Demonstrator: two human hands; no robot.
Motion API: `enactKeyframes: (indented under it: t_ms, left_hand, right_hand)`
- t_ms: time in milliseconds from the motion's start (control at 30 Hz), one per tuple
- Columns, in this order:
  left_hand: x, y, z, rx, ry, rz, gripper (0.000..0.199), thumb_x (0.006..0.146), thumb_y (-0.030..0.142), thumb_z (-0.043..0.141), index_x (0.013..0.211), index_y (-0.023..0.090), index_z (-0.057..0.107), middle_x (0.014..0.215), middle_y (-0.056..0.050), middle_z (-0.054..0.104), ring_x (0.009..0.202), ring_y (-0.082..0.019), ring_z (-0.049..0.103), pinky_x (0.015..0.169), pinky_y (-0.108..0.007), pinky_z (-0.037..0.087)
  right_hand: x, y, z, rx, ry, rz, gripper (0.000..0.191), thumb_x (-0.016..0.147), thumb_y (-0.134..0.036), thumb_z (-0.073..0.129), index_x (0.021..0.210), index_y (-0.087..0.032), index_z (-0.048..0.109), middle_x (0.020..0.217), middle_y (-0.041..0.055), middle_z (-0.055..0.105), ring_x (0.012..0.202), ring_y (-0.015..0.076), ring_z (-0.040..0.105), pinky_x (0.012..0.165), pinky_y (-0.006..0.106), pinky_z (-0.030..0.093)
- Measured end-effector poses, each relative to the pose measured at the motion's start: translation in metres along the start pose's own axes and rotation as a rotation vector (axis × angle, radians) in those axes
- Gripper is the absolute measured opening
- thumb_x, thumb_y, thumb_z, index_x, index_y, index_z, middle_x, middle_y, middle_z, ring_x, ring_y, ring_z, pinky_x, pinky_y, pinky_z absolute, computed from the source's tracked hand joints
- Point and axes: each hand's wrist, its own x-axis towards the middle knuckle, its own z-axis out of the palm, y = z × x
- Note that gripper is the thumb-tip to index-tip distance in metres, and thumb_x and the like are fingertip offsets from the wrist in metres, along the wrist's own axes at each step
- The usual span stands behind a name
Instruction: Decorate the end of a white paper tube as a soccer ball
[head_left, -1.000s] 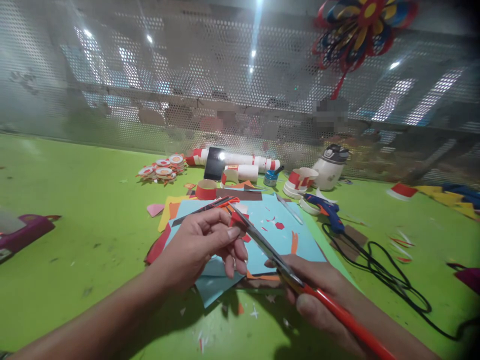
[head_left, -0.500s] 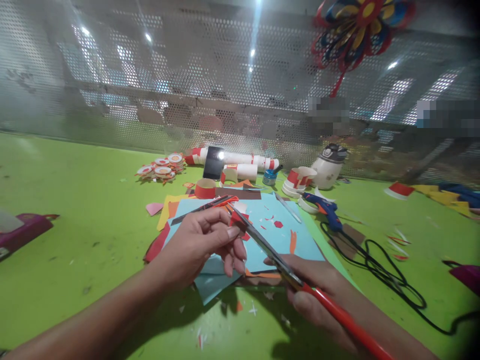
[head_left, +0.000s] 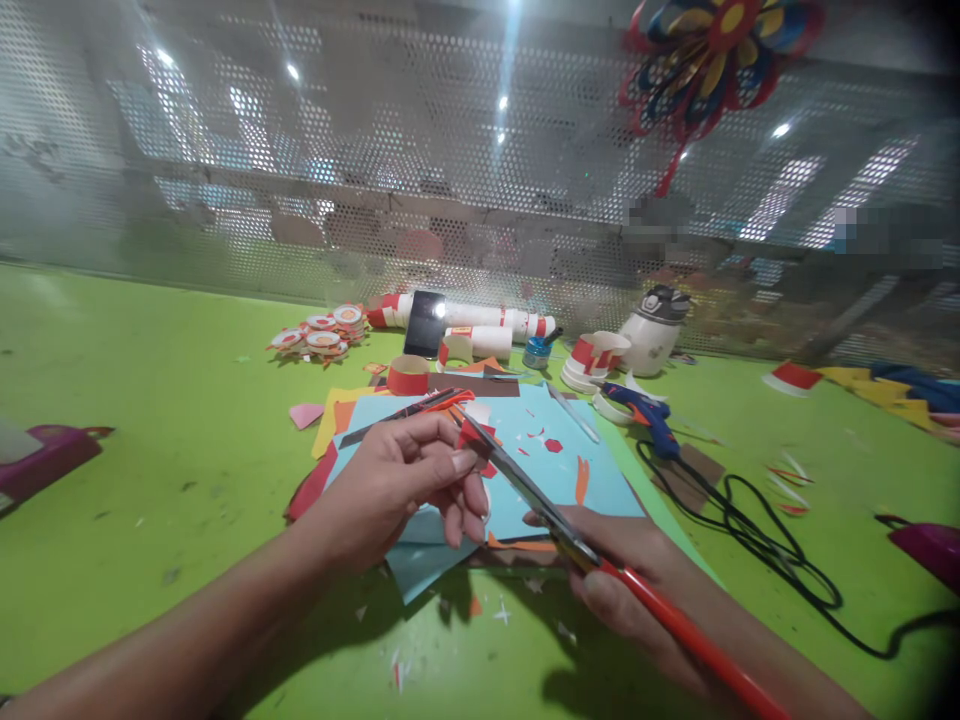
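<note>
Between thumb and fingers my left hand [head_left: 420, 475] pinches a small red paper piece [head_left: 472, 434]. My right hand [head_left: 622, 560] grips long scissors [head_left: 532, 490] with red handles, and their blade tips lie at the red piece. Below both hands, light blue sheets [head_left: 600, 470] rest on a stack of coloured paper. Red scraps, among them a small red hexagon [head_left: 553, 445], and an orange strip [head_left: 583, 480] are on the blue sheet.
Behind the paper stand a red ring [head_left: 409, 375], a phone [head_left: 425, 324], white tubes [head_left: 491, 343], a blue jar [head_left: 536, 352] and a white container [head_left: 654, 335]. A blue glue gun [head_left: 652, 420] with a looped black cord lies right. Paper discs [head_left: 324, 340] are stacked at back left.
The view has shifted very slightly. Both hands keep nearly the same pose, with the scissor blades still at the red paper piece.
</note>
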Motion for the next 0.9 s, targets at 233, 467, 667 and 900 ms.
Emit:
enactKeyframes:
  t_ms: [233, 467, 667, 900]
  left_hand:
    - [0.001, -0.0007, 0.0003, -0.017, -0.004, 0.011, 0.019, 0.086, 0.027, 0.068, 0.076, 0.014, 0.058, 0.064, -0.002, 0.07, 0.051, -0.014, 0.067, 0.045, -0.019, 0.052]
    - [0.0001, -0.001, -0.0018, -0.021, -0.012, 0.022, 0.017, 0.088, 0.025, 0.065, 0.077, 0.014, 0.058, 0.064, -0.002, 0.07, 0.051, -0.013, 0.067, 0.045, -0.019, 0.052]
    - [0.0008, -0.0019, -0.0015, -0.042, -0.036, 0.023, 0.015, 0.089, 0.022, 0.063, 0.077, 0.015, 0.058, 0.065, -0.003, 0.071, 0.051, -0.013, 0.067, 0.045, -0.017, 0.052]
    - [0.0011, -0.0014, -0.0028, -0.055, -0.048, 0.009, 0.014, 0.09, 0.018, 0.06, 0.077, 0.014, 0.057, 0.065, -0.003, 0.071, 0.051, -0.013, 0.068, 0.044, -0.017, 0.051]
  right_hand:
    - [-0.0013, 0.0007, 0.0015, -0.036, 0.021, 0.004, 0.051, 0.094, -0.057, 0.041, 0.117, -0.019, 0.065, 0.081, 0.0052, 0.066, 0.065, 0.016, 0.054, 0.057, 0.025, 0.04]
    - [-0.0004, 0.0053, 0.0025, -0.073, 0.051, -0.043, 0.052, 0.094, -0.058, 0.04, 0.118, -0.02, 0.067, 0.086, 0.0059, 0.068, 0.07, 0.017, 0.059, 0.06, 0.025, 0.042]
    - [-0.0003, 0.0074, 0.0039, -0.054, 0.079, -0.063, 0.049, 0.093, -0.057, 0.044, 0.115, -0.021, 0.07, 0.086, 0.006, 0.069, 0.076, 0.0192, 0.063, 0.064, 0.026, 0.045]
    - [-0.0009, 0.0084, 0.0044, -0.077, 0.107, -0.053, 0.046, 0.092, -0.054, 0.049, 0.115, -0.021, 0.07, 0.083, 0.0054, 0.069, 0.074, 0.0191, 0.063, 0.064, 0.026, 0.046]
